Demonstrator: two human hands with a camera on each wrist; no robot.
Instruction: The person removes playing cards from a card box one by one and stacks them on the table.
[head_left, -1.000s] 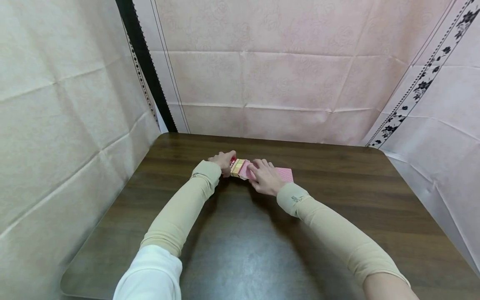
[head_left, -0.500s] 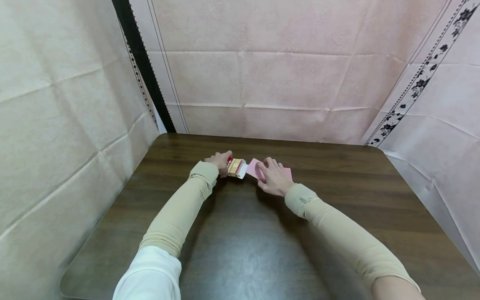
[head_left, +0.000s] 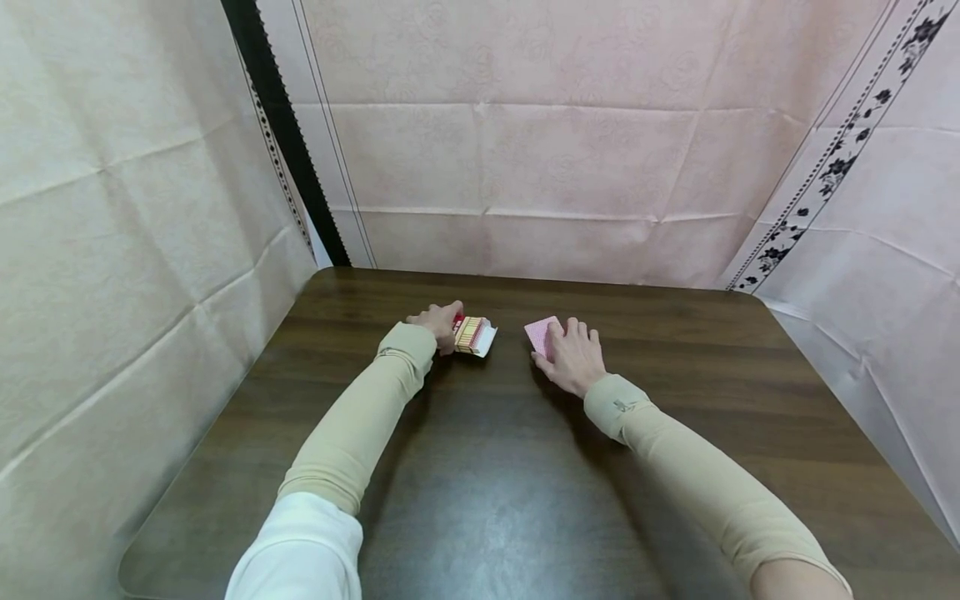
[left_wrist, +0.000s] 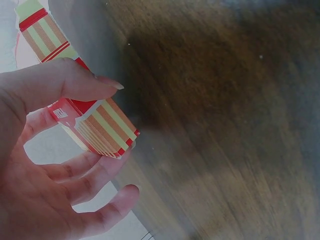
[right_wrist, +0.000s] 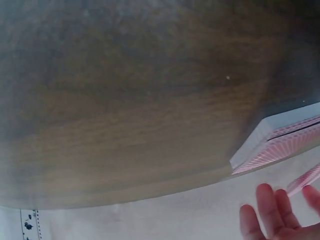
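Observation:
At the table's far middle, my left hand [head_left: 437, 327] grips a red-and-yellow striped box [head_left: 468, 335], whose white end points right. The left wrist view shows the thumb of the left hand [left_wrist: 37, 192] on top of the striped box [left_wrist: 107, 122] and fingers under it. To the right, apart from the box, my right hand [head_left: 576, 360] holds pink patterned cards [head_left: 542, 333] that stick out past its fingers. In the right wrist view, a pink-edged card stack [right_wrist: 280, 145] is on the table, and a pink piece [right_wrist: 304, 181] shows at the right hand's fingers [right_wrist: 270, 207].
The brown wooden table [head_left: 480, 467] has its far edge just beyond the hands. Pale cloth [head_left: 525, 158] hangs behind it, with more cloth at both sides. A black strip [head_left: 288, 133] stands at the back left.
My right hand has moved right with the pink cards, away from the box, leaving a gap. The left hand has shifted slightly left with the box, whose white end is now uncovered.

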